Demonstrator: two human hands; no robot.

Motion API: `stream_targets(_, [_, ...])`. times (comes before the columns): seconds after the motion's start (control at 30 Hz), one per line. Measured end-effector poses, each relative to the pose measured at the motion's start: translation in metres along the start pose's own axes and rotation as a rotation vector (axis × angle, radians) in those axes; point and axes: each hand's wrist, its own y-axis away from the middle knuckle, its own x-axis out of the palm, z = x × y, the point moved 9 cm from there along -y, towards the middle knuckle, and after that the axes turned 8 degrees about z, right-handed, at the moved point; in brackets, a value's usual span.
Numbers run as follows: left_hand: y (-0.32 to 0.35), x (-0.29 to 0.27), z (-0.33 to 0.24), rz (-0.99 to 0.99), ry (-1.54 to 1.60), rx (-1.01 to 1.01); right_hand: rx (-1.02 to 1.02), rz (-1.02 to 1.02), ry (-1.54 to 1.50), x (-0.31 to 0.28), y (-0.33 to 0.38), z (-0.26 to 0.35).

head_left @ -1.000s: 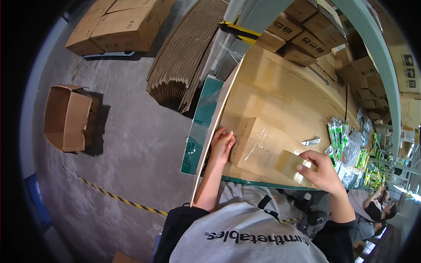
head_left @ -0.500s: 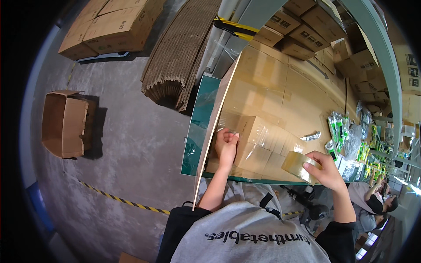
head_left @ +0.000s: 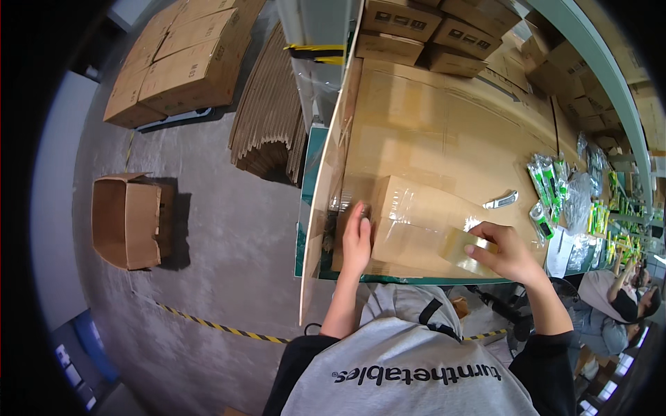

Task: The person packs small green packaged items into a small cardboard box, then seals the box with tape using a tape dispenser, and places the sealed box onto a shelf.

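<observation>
A small cardboard box [head_left: 406, 236] lies before me on the cardboard-covered bench [head_left: 444, 132]. Clear tape, shiny with wrinkles, runs across its top. My left hand [head_left: 356, 244] is at the box's left end, fingers stretched out along that side and holding nothing. With my right hand [head_left: 510, 253] I grip a wide roll of clear tape [head_left: 458, 249] by its rim, over the right part of the box. Just beyond the roll lies a silver utility knife [head_left: 501, 200].
A tall cardboard panel [head_left: 329, 173] stands at the bench's left edge. Cartons [head_left: 399, 21] are stacked at the back, green-and-white bagged packs [head_left: 544, 184] lie right. On the floor are an open carton [head_left: 142, 222], folded cardboard [head_left: 267, 111] and a loaded pallet [head_left: 180, 69]. Another person [head_left: 610, 298] is far right.
My left fingers have gone from a bent, pinching pose to stretched out along the box end. The tape roll in my right hand is tilted differently. My view has shifted.
</observation>
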Motion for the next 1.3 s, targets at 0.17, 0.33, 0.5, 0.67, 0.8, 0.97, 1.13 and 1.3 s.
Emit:
stream_targets(0.17, [0.008, 0.046, -0.063, 0.497, -0.281, -0.012, -0.099, 0.046, -0.019, -0.001, 0.006, -0.018])
stream_targets(0.33, [0.009, 0.05, -0.051, 0.621, -0.313, -0.135, -0.269, 0.196, -0.203, 0.003, 0.003, -0.048])
stream_targets(0.5, [0.014, 0.058, -0.045, 0.603, -0.19, -0.136, -0.4, 0.17, -0.173, 0.005, 0.009, -0.091])
stream_targets(0.67, [0.016, 0.056, -0.042, 0.548, -0.056, -0.218, -0.279, 0.049, 0.179, -0.052, 0.045, -0.144])
stream_targets(0.8, [0.016, 0.065, -0.044, 0.556, 0.002, -0.289, -0.155, 0.095, 0.071, -0.079, 0.072, -0.254])
stream_targets(0.97, [0.017, 0.055, -0.043, 0.483, -0.181, -0.371, -0.164, 0.054, -0.038, -0.075, 0.084, -0.337])
stream_targets(1.13, [0.017, 0.053, -0.043, 0.43, -0.272, -0.352, -0.2, -0.001, -0.166, -0.05, 0.063, -0.374])
stream_targets(1.3, [0.021, 0.052, -0.051, 0.413, -0.308, -0.378, -0.145, -0.008, -0.041, -0.05, 0.047, -0.379])
